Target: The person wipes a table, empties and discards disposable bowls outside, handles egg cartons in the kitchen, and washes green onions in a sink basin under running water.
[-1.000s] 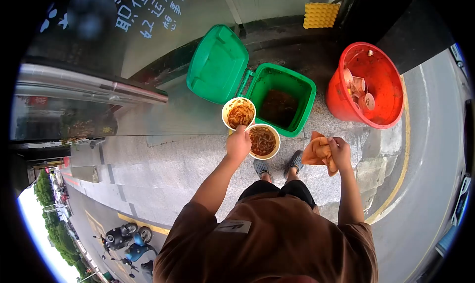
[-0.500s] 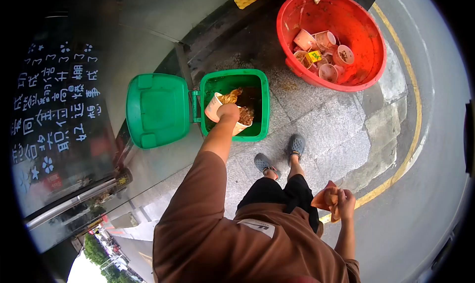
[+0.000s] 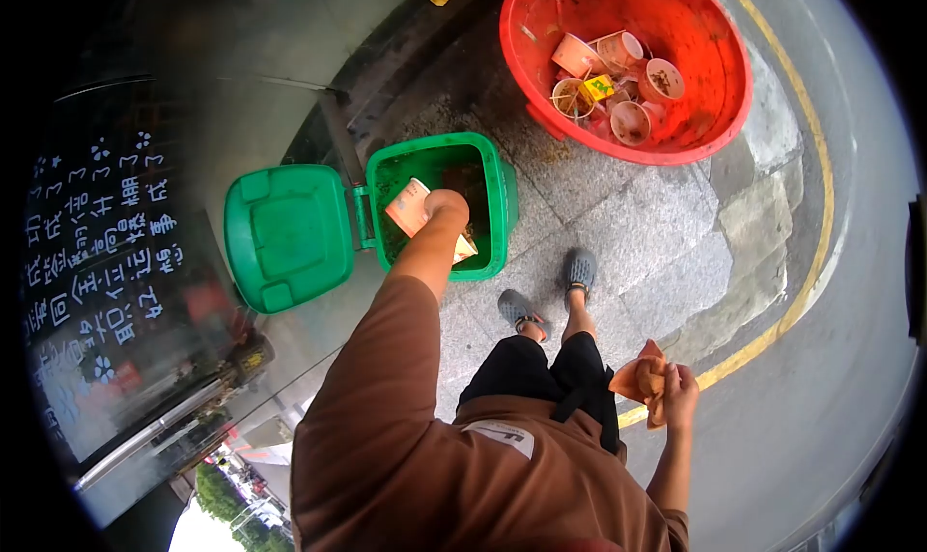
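My left hand (image 3: 447, 207) is over the mouth of the green bin (image 3: 495, 253), with its fingers closed and mostly hidden behind the wrist. It grips a pale paper cup (image 3: 408, 207), which is tilted with its mouth toward the inside of the bin. A second paper cup (image 3: 464, 250) shows partly below the wrist; how it is held is hidden. Off to the right, beside my shorts, my right hand (image 3: 680, 394) is closed around a crumpled orange cloth (image 3: 641, 378).
The bin's green lid (image 3: 290, 238) lies folded open on the left. A big red tub (image 3: 710, 98) holding used paper cups and litter stands at the upper right. A dark glass panel (image 3: 97, 224) with white writing is at the left. A yellow line (image 3: 823, 180) runs along the road.
The paper cups have tipped further over, and the food seen in them before is now mostly out of sight. My right hand still has the cloth. The whole view has shifted slightly.
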A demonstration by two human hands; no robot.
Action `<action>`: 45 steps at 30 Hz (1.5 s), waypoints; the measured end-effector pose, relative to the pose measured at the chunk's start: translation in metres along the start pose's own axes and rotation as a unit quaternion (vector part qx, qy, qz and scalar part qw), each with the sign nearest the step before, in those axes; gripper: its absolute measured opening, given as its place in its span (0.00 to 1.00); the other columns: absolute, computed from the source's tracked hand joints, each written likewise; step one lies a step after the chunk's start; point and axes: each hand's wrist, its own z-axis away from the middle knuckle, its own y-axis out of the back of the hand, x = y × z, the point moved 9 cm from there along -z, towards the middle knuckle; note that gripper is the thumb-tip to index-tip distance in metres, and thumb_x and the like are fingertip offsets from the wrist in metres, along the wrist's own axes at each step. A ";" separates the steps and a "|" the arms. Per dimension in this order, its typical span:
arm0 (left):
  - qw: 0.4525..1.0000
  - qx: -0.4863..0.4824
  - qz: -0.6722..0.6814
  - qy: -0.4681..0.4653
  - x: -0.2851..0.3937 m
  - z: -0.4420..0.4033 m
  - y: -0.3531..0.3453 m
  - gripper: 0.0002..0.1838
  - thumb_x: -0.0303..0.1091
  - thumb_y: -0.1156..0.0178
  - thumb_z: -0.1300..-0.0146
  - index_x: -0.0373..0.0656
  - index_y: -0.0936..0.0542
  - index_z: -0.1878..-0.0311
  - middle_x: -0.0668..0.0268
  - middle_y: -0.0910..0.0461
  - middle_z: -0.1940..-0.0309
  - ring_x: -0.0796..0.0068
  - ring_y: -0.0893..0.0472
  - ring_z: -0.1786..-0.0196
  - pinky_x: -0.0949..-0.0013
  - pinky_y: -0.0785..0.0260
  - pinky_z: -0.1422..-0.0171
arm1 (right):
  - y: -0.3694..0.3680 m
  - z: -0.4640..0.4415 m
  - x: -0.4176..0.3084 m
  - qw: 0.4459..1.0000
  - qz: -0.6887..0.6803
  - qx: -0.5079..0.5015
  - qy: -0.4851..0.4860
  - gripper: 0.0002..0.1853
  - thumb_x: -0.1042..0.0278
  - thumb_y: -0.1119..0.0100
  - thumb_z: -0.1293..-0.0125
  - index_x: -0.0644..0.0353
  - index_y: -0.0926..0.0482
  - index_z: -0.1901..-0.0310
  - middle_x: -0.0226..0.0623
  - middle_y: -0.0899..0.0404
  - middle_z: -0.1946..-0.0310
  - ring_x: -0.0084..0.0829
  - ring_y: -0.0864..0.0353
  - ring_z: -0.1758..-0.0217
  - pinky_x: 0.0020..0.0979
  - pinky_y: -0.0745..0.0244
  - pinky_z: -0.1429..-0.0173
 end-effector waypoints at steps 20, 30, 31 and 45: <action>0.994 0.081 0.071 0.035 -0.069 0.014 -0.025 0.12 0.36 0.44 0.37 0.51 0.14 0.55 0.65 0.16 0.52 0.66 0.18 0.47 0.68 0.25 0.50 | -0.003 -0.010 0.013 1.000 0.010 0.005 0.007 0.15 0.61 0.45 0.31 0.68 0.20 0.61 0.43 0.19 0.72 0.27 0.23 0.71 0.31 0.26 0.64; 0.908 0.287 0.287 0.099 -0.123 0.138 0.016 0.10 0.35 0.46 0.41 0.43 0.19 0.61 0.56 0.16 0.65 0.55 0.16 0.61 0.55 0.24 0.58 | -0.005 -0.022 -0.029 0.994 0.080 0.020 0.069 0.17 0.57 0.45 0.32 0.66 0.20 0.65 0.51 0.20 0.72 0.41 0.20 0.69 0.38 0.27 0.62; 0.880 0.342 0.323 0.063 -0.117 0.160 0.044 0.11 0.37 0.46 0.39 0.43 0.20 0.60 0.54 0.16 0.67 0.52 0.17 0.62 0.53 0.26 0.59 | -0.004 -0.021 -0.033 0.994 0.090 0.019 0.064 0.17 0.56 0.45 0.32 0.65 0.19 0.64 0.51 0.19 0.71 0.44 0.18 0.67 0.39 0.26 0.61; 0.722 0.408 0.523 -0.198 0.016 0.218 0.262 0.47 0.52 0.36 0.41 0.35 0.46 0.27 0.53 0.18 0.54 0.65 0.16 0.62 0.63 0.23 0.57 | 0.028 -0.010 0.000 0.996 0.066 0.032 0.057 0.19 0.55 0.46 0.32 0.66 0.19 0.64 0.51 0.19 0.71 0.43 0.18 0.68 0.38 0.26 0.61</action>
